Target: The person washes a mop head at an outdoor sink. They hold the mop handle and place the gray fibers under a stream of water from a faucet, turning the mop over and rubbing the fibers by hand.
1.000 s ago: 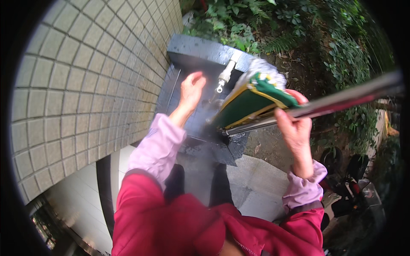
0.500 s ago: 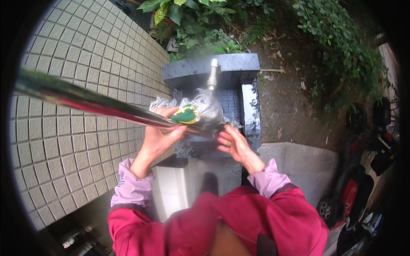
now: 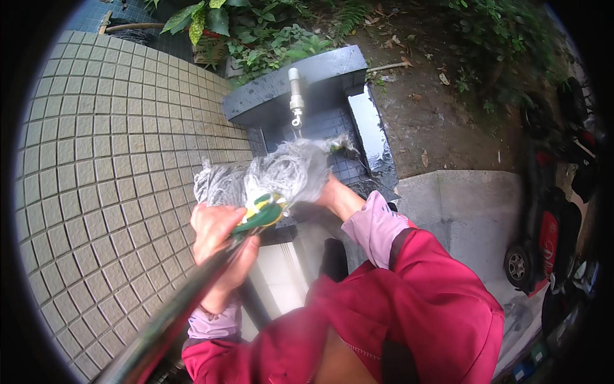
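Observation:
A string mop with grey-white wet strands (image 3: 284, 171) is held over a dark tiled basin (image 3: 336, 115). Its green and yellow head clamp (image 3: 261, 216) joins a shiny pole (image 3: 182, 297) that slants to the lower left. My left hand (image 3: 220, 240) is closed round the mop just below the clamp, thumb along the pole. Against the near right side of the strands is my right hand (image 3: 340, 197); its fingers are hidden behind them. The strands look smeared by motion. A light-coloured tap (image 3: 295, 96) rises at the basin's far side, just beyond the mop.
A tiled wall (image 3: 109, 173) stands close on the left. The basin's raised stone rim (image 3: 371, 121) borders bare soil (image 3: 435, 128) on the right. Leafy plants (image 3: 268, 45) grow behind. Concrete paving (image 3: 460, 217) and a red and black wheeled vehicle (image 3: 543, 243) lie to the right.
The pole has swung from pointing far left to the lower left. My left hand has moved down and left, and my right hand has gone in behind the strands.

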